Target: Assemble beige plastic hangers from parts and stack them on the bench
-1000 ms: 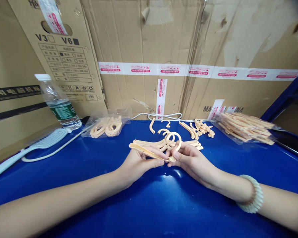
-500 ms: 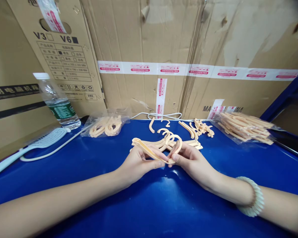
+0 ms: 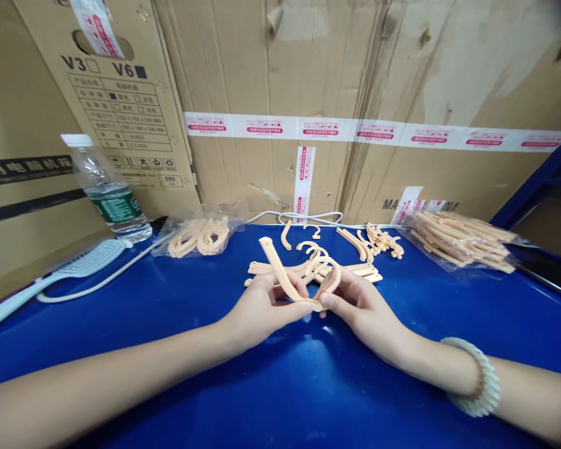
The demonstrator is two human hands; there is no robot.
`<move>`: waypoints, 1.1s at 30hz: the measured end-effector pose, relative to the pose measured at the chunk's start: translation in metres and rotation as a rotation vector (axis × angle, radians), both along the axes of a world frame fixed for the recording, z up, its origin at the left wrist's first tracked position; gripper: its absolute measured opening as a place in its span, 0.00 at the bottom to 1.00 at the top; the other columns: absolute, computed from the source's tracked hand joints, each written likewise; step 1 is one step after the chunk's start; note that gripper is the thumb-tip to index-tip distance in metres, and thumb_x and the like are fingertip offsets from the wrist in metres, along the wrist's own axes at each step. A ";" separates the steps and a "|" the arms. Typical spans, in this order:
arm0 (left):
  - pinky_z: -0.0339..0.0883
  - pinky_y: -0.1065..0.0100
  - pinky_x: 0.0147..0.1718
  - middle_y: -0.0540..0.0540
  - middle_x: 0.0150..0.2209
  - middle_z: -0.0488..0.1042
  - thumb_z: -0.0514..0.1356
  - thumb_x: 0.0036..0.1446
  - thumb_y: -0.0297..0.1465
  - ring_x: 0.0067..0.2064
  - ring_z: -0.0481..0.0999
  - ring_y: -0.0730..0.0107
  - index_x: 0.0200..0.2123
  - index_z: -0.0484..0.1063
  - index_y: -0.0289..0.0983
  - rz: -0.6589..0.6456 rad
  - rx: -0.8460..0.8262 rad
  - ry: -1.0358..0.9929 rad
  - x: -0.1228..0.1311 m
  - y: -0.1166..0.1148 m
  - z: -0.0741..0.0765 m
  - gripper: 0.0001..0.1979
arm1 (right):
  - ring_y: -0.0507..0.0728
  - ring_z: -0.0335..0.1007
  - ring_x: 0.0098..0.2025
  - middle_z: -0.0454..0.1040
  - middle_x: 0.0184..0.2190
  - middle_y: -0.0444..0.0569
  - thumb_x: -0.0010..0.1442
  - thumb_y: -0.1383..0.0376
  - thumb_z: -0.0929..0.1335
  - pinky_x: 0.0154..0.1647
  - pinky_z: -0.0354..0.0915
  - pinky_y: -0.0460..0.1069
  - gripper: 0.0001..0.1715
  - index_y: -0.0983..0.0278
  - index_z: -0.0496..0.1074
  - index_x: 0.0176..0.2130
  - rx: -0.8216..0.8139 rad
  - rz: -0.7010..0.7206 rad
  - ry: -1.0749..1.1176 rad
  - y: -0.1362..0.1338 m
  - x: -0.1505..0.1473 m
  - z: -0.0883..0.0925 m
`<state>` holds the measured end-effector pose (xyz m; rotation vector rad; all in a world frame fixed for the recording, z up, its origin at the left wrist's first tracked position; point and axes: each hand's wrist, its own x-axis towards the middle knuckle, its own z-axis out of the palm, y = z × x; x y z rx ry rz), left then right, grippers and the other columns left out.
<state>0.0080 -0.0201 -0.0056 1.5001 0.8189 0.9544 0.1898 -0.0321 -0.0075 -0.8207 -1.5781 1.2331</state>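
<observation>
Between thumb and fingers, my left hand (image 3: 262, 305) grips a peach-coloured plastic hanger arm (image 3: 279, 268), its free end pointing up and to the left. A curved hanger hook (image 3: 335, 274) of the same colour is pinched in my right hand (image 3: 355, 302). The arm's lower end meets the hook's base between my fingertips; whether they are joined I cannot tell. Just behind my hands lie several hangers (image 3: 257, 268) with hooks and arms together, partly hidden by my fingers.
Loose hanger arms (image 3: 350, 242) and small hooks (image 3: 383, 240) lie farther back. A bag of hanger arms (image 3: 462, 237) is at right, a bag of curved pieces (image 3: 199, 237) at left. A water bottle (image 3: 115, 199), hairbrush (image 3: 91, 259), white cable (image 3: 103, 287) and cardboard (image 3: 262, 168) border the blue table (image 3: 280, 386).
The hanger arm in my left hand has turned more upright, its free end rising. Its lower end stays against the hook, and my right hand has barely shifted.
</observation>
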 end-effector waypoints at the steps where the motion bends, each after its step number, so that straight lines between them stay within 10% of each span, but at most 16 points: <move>1: 0.68 0.69 0.35 0.51 0.29 0.74 0.68 0.47 0.29 0.34 0.76 0.69 0.29 0.68 0.36 0.007 -0.027 -0.019 0.000 0.000 0.000 0.10 | 0.52 0.65 0.31 0.69 0.29 0.44 0.56 0.56 0.72 0.31 0.67 0.46 0.14 0.62 0.67 0.29 0.014 0.002 -0.006 -0.001 0.000 0.001; 6: 0.68 0.65 0.46 0.49 0.38 0.76 0.68 0.47 0.27 0.45 0.76 0.65 0.38 0.68 0.37 0.034 -0.115 -0.081 -0.001 0.002 0.001 0.16 | 0.50 0.63 0.29 0.68 0.29 0.43 0.58 0.58 0.71 0.28 0.64 0.45 0.10 0.62 0.70 0.35 0.016 -0.034 -0.026 -0.001 0.000 0.003; 18: 0.69 0.70 0.34 0.50 0.29 0.78 0.70 0.45 0.25 0.31 0.77 0.73 0.36 0.66 0.35 0.009 -0.216 -0.105 0.002 0.003 0.005 0.17 | 0.50 0.66 0.25 0.72 0.23 0.43 0.60 0.53 0.69 0.28 0.64 0.46 0.16 0.64 0.70 0.34 0.026 -0.045 -0.060 0.014 0.015 0.015; 26: 0.67 0.70 0.33 0.49 0.31 0.77 0.70 0.46 0.29 0.31 0.75 0.74 0.37 0.69 0.34 0.034 -0.218 -0.154 0.000 0.003 0.006 0.16 | 0.60 0.70 0.40 0.77 0.34 0.53 0.61 0.62 0.66 0.44 0.64 0.56 0.10 0.61 0.77 0.35 0.746 -0.165 -0.950 0.080 0.105 0.049; 33: 0.66 0.69 0.34 0.51 0.31 0.77 0.70 0.47 0.30 0.31 0.75 0.74 0.39 0.69 0.35 0.028 -0.224 -0.149 -0.001 0.005 0.005 0.17 | 0.60 0.71 0.40 0.77 0.36 0.54 0.60 0.65 0.66 0.45 0.66 0.56 0.11 0.63 0.79 0.36 0.723 0.028 -1.120 0.096 0.127 0.038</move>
